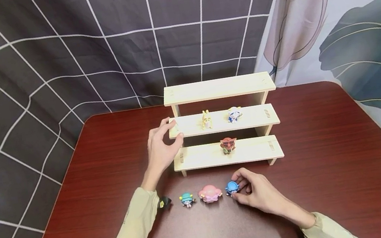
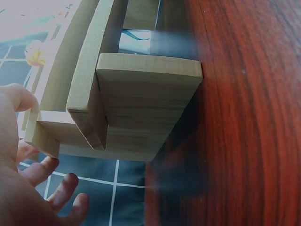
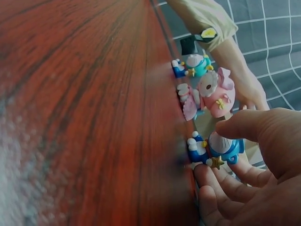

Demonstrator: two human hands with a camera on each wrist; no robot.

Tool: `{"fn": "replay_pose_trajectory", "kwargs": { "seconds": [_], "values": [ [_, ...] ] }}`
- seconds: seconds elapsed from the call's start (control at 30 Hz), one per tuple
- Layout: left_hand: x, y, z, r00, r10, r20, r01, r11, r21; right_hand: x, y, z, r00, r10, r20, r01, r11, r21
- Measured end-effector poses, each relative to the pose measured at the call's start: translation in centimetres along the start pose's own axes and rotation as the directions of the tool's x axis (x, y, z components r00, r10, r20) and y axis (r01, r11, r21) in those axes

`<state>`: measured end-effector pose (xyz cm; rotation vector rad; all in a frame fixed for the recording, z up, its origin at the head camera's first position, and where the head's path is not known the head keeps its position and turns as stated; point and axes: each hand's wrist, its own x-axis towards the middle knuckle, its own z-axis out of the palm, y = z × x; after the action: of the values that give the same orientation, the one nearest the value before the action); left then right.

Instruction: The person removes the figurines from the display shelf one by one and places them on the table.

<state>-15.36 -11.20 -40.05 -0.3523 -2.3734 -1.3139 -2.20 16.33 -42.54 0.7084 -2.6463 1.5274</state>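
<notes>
At the left end of the wooden tiered shelf point(image 1: 228, 156), my left hand point(image 1: 162, 146) grips the middle step's board point(image 1: 188, 127), thumb at the front edge and fingers toward the back. My right hand point(image 1: 262, 193) pinches a small blue figurine point(image 1: 231, 187) on the table in front of the shelf. In the right wrist view, this figurine point(image 3: 225, 147) has a blue hat, a white whiskered face and a gold star; my thumb lies against its head. To its left stand a pink figurine point(image 1: 210, 193) and a teal-hatted figurine point(image 1: 187, 199).
A yellow long-eared figurine point(image 1: 206, 119) and a white-and-blue figurine point(image 1: 234, 114) stand on the middle step. On the bottom step is a reddish-brown figurine point(image 1: 228, 145) with dark glasses. Dark gridded cloth point(image 1: 128, 54) hangs behind the reddish-brown table point(image 1: 329, 147).
</notes>
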Motion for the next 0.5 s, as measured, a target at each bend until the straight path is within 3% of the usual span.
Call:
{"fn": "replay_pose_trajectory", "kwargs": {
  "seconds": [0.27, 0.5],
  "values": [
    [-0.01, 0.07, -0.03, 1.0, -0.006, 0.0, 0.006, 1.0, -0.006, -0.13, -0.07, -0.32, 1.0, 0.021, 0.005, -0.021, 1.0, 0.003],
    [0.02, 0.03, 0.03, 1.0, -0.007, 0.002, 0.007, 1.0, -0.008, -0.32, 0.08, -0.91, 0.998, 0.01, -0.063, -0.01, 1.0, 0.0]
  ]
}}
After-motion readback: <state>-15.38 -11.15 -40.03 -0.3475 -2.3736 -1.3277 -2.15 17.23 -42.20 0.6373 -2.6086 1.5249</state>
